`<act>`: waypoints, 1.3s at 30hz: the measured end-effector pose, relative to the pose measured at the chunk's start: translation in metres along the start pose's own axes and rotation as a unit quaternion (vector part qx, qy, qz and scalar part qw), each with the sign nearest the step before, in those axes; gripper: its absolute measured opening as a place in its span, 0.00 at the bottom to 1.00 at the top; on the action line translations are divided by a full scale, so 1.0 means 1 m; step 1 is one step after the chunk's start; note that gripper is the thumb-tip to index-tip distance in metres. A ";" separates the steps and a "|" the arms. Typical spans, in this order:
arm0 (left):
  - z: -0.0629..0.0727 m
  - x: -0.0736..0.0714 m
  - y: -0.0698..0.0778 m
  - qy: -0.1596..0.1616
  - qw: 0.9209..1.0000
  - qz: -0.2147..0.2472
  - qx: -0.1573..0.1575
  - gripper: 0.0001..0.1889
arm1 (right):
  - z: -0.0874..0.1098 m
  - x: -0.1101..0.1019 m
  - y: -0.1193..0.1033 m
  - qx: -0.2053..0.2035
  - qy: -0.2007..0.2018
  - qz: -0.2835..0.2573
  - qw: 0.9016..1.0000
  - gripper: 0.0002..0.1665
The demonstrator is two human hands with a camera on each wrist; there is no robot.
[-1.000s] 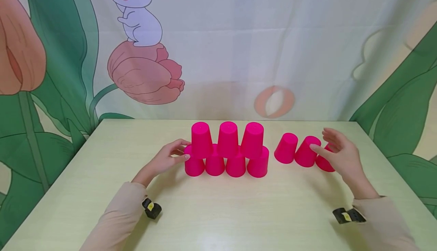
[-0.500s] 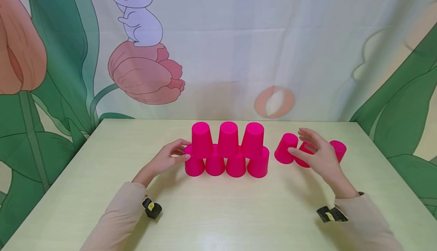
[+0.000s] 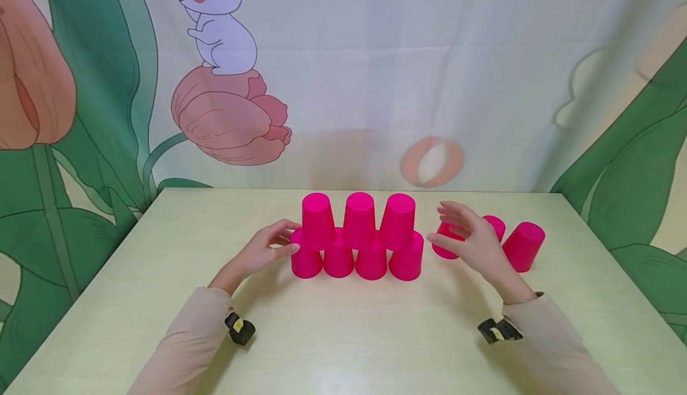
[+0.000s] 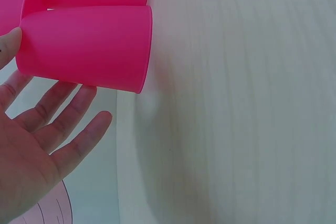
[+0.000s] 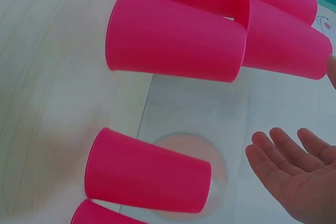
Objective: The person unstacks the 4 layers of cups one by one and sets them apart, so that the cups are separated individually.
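Pink upside-down cups stand in two rows: several in the lower row, with three on top. My left hand (image 3: 268,244) is at the lower row's left end cup (image 4: 86,48), thumb at its upper edge and relaxed, spread fingers along its far side. My right hand (image 3: 472,240) is in the air, fingers extended and holding nothing. In the head view it overlaps the leftmost loose cup (image 3: 444,246); in the right wrist view it appears apart from that cup, near the upper row's right end cup (image 5: 286,38).
Two more loose pink cups, a partly hidden one (image 3: 495,225) and an outer one (image 3: 524,247), stand to the right on the pale wooden table (image 3: 343,335). Behind the table's back edge hangs a printed curtain (image 3: 343,85).
My right hand has moved left, from over the rightmost loose cup, past the middle one, to the leftmost. The left hand and the cups have stayed put.
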State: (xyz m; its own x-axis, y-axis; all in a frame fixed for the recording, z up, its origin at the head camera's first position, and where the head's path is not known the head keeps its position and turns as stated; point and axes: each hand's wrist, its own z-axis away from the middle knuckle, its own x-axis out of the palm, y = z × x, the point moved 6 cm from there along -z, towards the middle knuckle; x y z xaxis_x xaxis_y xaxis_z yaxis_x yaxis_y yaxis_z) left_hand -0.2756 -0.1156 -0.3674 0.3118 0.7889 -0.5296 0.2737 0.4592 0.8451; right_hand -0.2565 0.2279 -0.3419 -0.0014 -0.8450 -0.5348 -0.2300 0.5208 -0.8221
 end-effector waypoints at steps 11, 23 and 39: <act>-0.001 0.000 -0.004 0.001 1.000 -0.003 0.004 0.19 | -0.017 0.025 -0.013 -0.016 -0.026 -0.045 0.999 0.42; -0.014 0.000 -0.038 0.003 1.000 -0.003 0.008 0.20 | -0.028 0.042 -0.020 -0.004 -0.027 -0.059 0.998 0.42; -0.014 0.000 -0.038 0.006 1.000 0.003 0.013 0.19 | -0.021 0.038 -0.022 0.022 -0.017 -0.044 0.999 0.40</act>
State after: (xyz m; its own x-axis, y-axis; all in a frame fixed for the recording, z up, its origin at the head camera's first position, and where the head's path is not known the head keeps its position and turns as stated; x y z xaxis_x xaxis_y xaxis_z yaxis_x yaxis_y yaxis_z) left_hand -0.2987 -0.1272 -0.3991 0.3023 0.7966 -0.5235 0.2946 0.4442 0.8461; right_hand -0.2719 0.1819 -0.3399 0.0506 -0.8836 -0.4656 -0.1854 0.4498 -0.8737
